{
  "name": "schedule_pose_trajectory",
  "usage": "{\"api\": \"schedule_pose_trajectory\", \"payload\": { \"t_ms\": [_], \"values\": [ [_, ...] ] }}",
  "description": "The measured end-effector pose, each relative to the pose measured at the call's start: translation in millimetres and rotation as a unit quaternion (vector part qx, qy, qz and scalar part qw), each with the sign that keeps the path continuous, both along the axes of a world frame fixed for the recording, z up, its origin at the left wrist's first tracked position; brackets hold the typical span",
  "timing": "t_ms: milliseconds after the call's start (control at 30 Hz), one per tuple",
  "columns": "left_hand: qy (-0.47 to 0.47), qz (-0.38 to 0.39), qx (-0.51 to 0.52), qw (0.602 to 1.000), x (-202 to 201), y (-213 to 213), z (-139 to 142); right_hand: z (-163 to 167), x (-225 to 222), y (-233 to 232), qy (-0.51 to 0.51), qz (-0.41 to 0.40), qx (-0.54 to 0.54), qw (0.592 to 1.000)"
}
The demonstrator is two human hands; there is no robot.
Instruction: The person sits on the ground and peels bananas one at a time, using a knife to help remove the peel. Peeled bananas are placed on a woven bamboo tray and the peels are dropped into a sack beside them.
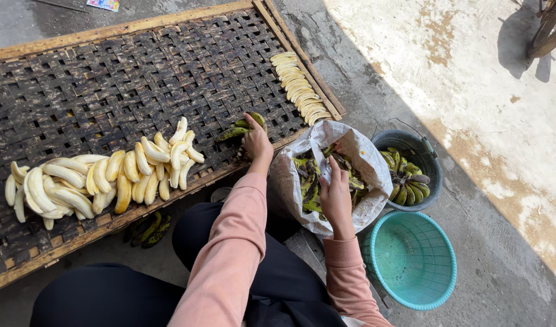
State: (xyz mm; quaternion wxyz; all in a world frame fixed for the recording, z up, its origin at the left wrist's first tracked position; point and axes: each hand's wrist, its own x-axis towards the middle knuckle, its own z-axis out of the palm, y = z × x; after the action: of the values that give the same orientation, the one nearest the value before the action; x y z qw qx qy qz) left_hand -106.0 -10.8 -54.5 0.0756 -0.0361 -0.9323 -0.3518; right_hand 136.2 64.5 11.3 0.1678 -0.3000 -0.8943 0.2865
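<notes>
Broadly, a big woven tray [108, 79] in a wooden frame is lying across the ground in front of the seated person, bearing a heap of peeled bananas [102, 178] at its near left and a neat row of slices [299, 88] along its far right edge

Next in size, a white sack [357, 154] is standing open just right of the tray's near corner, holding green-and-black banana skins; beyond it a dark bucket [426, 151] is holding unpeeled bananas [405, 178], and a teal basket [411, 260] is sitting nearer the person, touching or just beside the sack

Coming to the hands, the left hand [257, 142] is reaching forward over the tray's near edge and its fingers are closing round a green banana [241, 128]; that banana is lying with its long axis running left to right, sticking out of the hand on both sides, dark end to the left, so the fruit is sitting directly under the fingertips and resting on the weave

Meanwhile the right hand [337, 194] is dipping into the sack's mouth, fingers curled among the skins; whether it is gripping one I cannot tell

Of the two, the left is plainly the nearer to the green banana, the right being well apart from it, across the sack's rim
</notes>
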Motion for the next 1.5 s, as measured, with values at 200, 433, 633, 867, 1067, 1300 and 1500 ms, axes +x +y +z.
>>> {"api": "schedule_pose_trajectory", "payload": {
  "t_ms": [200, 433, 633, 867, 1067, 1300, 1500],
  "values": [
    [-0.027, -0.081, 0.069, 0.994, 13.1, 0.9, 2.4, -1.2, 5.9, 2.9, 0.065, 0.025, 0.025, 0.997],
    [-0.196, -0.213, 0.621, 0.728, 0.3, 3.9, 47.9, -4.0, 7.5, 18.9, 0.247, -0.005, -0.141, 0.959],
    [-0.149, -0.375, 0.446, 0.799, 56.9, -6.7, 64.0, 6.9, 10.3, 19.1, 0.338, 0.04, -0.298, 0.892],
    [0.2, -0.359, 0.049, 0.91, 120.2, -34.1, 64.0, 33.8, 20.3, 4.4, 0.275, 0.067, -0.373, 0.883],
    [0.349, -0.343, -0.052, 0.87, 125.3, -40.9, 73.4, 46.6, 22.5, -5.7, 0.254, 0.139, -0.248, 0.925],
    [0.458, -0.314, -0.098, 0.826, 119.7, -44.6, 74.9, 44.2, 20.6, -4.3, 0.211, 0.139, -0.108, 0.961],
    [0.433, -0.382, 0.0, 0.816, 125.1, -37.9, 71.6, 31.6, 13.0, -2.8, 0.269, 0.061, -0.32, 0.906]
  ]
}}
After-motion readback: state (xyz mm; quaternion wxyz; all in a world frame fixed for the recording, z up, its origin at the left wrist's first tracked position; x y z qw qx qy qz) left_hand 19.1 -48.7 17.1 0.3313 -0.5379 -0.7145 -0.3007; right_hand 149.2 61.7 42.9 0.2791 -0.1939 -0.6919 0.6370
